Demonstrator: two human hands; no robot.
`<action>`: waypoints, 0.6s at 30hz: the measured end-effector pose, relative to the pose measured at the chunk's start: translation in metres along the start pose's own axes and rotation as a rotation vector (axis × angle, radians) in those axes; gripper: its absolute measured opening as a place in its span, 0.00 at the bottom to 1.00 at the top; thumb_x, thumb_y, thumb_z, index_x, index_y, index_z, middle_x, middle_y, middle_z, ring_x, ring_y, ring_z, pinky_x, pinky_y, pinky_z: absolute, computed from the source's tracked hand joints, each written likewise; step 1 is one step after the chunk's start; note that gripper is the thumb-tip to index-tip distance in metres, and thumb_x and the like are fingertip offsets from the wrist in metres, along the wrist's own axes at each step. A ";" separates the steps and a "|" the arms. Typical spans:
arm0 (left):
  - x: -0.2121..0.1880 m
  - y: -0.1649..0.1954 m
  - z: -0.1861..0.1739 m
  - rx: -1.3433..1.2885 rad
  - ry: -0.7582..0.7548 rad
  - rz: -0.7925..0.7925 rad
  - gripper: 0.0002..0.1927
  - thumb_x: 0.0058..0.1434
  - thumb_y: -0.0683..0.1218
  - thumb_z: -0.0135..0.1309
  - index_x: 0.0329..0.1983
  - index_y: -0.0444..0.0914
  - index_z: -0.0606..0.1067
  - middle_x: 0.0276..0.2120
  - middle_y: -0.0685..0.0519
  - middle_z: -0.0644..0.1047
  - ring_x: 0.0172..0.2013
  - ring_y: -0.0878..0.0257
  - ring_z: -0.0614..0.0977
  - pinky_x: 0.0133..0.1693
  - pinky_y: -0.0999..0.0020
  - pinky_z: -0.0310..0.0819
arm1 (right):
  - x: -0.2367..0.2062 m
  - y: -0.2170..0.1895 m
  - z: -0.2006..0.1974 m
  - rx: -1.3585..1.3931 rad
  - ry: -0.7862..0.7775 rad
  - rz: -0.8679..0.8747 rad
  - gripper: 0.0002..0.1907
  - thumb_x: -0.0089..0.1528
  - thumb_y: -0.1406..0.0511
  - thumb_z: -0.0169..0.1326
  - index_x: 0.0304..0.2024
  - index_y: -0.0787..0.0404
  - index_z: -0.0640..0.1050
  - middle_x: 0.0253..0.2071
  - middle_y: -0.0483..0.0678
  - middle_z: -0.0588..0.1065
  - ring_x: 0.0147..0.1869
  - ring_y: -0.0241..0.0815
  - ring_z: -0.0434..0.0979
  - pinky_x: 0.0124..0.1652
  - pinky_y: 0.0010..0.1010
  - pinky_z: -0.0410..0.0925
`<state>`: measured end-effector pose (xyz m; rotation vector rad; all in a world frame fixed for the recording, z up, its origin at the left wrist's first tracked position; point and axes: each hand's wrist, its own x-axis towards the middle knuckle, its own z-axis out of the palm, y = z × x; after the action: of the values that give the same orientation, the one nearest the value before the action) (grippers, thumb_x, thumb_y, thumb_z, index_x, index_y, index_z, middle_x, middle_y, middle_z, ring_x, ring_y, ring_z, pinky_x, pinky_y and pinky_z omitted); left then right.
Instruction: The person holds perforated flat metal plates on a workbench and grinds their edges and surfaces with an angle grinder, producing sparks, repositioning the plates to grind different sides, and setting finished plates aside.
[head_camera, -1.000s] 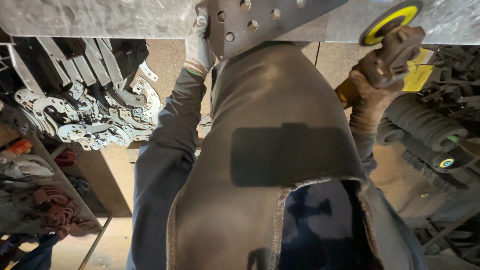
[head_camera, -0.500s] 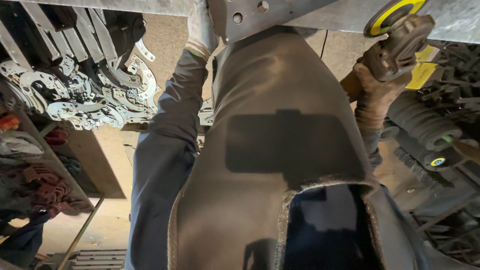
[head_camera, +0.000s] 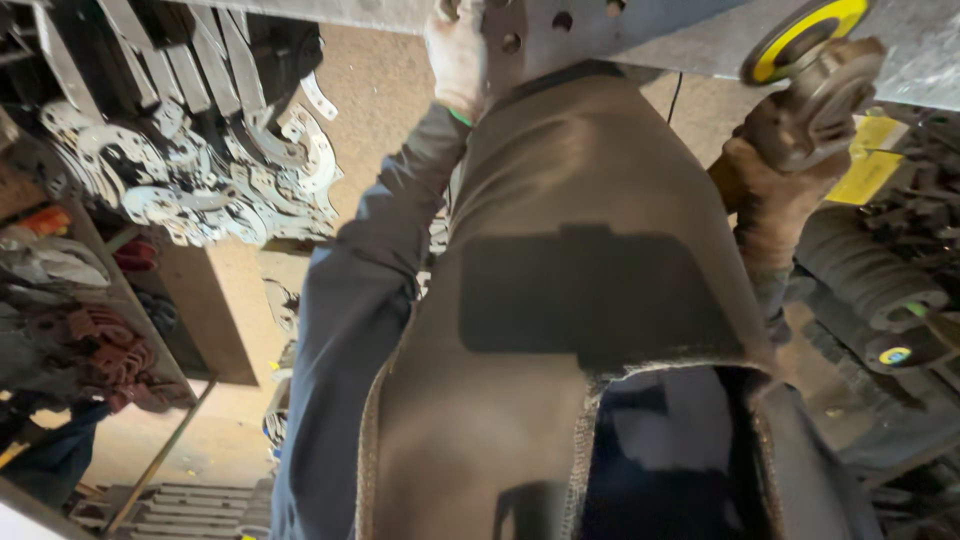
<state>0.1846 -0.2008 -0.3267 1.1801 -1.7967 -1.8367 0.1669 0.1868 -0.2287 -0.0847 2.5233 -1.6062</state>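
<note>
My left hand (head_camera: 455, 55), in a white glove, grips the edge of a grey metal plate with round holes (head_camera: 560, 30) at the top of the view. My right hand (head_camera: 770, 195), in a brown glove, is closed around an angle grinder (head_camera: 815, 85). The grinder's yellow-rimmed disc (head_camera: 800, 35) sits against the grey metal bench surface (head_camera: 910, 50), to the right of the plate. My brown leather apron (head_camera: 560, 300) fills the middle of the view and hides the lower part of the plate.
A pile of flat cut metal parts (head_camera: 200, 170) lies on the left, with shelves of rags and parts (head_camera: 70, 300) below it. Dark ribbed rolls (head_camera: 870, 280) lie on the right. The sandy floor (head_camera: 240, 290) shows between them.
The view has shifted slightly, so both hands and the plate sit nearer the top edge. The grips on the plate and the grinder are unchanged.
</note>
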 end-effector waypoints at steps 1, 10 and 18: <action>-0.003 0.009 0.002 -0.024 -0.027 0.093 0.10 0.68 0.46 0.56 0.42 0.32 0.76 0.32 0.51 0.80 0.34 0.64 0.76 0.41 0.60 0.75 | 0.000 -0.004 -0.001 0.018 -0.005 0.011 0.37 0.57 0.67 0.77 0.63 0.70 0.72 0.55 0.52 0.77 0.54 0.45 0.78 0.59 0.35 0.75; 0.000 0.116 -0.004 0.275 -0.508 0.739 0.12 0.74 0.50 0.52 0.53 0.37 0.75 0.39 0.48 0.82 0.38 0.57 0.87 0.42 0.65 0.81 | 0.031 -0.086 -0.003 0.034 -0.188 -0.107 0.40 0.51 0.64 0.74 0.62 0.68 0.71 0.58 0.50 0.75 0.61 0.43 0.76 0.63 0.34 0.73; -0.001 0.163 0.018 0.447 -0.844 1.150 0.11 0.72 0.46 0.53 0.54 0.39 0.74 0.44 0.49 0.82 0.42 0.50 0.85 0.45 0.60 0.80 | 0.053 -0.180 -0.012 0.178 -0.384 -0.085 0.43 0.50 0.63 0.70 0.66 0.65 0.71 0.57 0.47 0.76 0.59 0.36 0.77 0.61 0.29 0.72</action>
<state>0.1202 -0.2145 -0.1768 -0.7002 -2.5232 -1.2214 0.1067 0.1145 -0.0656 -0.4393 2.1065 -1.6516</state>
